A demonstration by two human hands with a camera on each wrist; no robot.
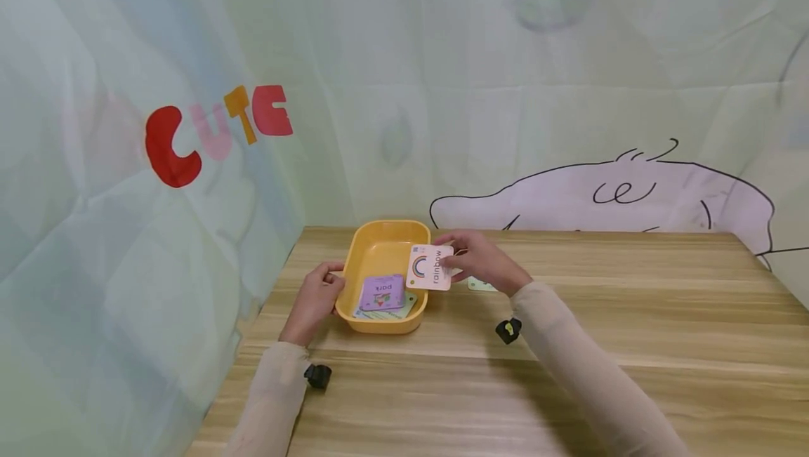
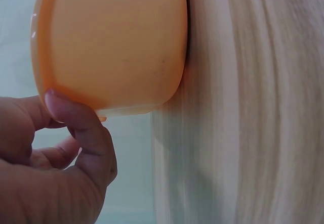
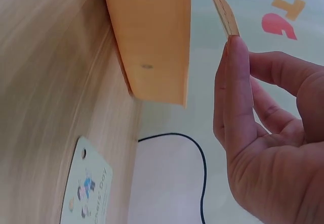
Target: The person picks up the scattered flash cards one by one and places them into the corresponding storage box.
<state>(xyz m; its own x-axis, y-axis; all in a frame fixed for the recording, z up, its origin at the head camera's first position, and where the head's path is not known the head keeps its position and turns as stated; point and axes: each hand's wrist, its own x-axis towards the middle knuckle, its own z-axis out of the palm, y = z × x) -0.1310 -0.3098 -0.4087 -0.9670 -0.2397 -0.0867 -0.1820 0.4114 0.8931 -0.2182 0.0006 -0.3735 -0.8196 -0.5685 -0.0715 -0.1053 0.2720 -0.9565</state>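
Note:
A yellow plastic bin [image 1: 387, 246] stands on the table, and my left hand [image 1: 316, 299] pinches its left rim. In the left wrist view, the curled fingers [image 2: 81, 118] meet the rim and outer wall. My right hand [image 1: 483, 260] holds a "rainbow" flash card [image 1: 420, 271] between thumb and fingers, above the bin's right rim. From the right wrist, this card [image 3: 223, 9] appears nearly edge-on. Inside the bin, a purple "park" card [image 1: 383, 293] lies over a pale green card [image 1: 404, 306], which it partly covers.
Another pale green card [image 3: 88, 186] lies on the wooden table [image 1: 442, 394] to the right of the bin, partly hidden by my right hand in the head view. Printed fabric walls [image 1: 379, 148] rise behind the table and on its left.

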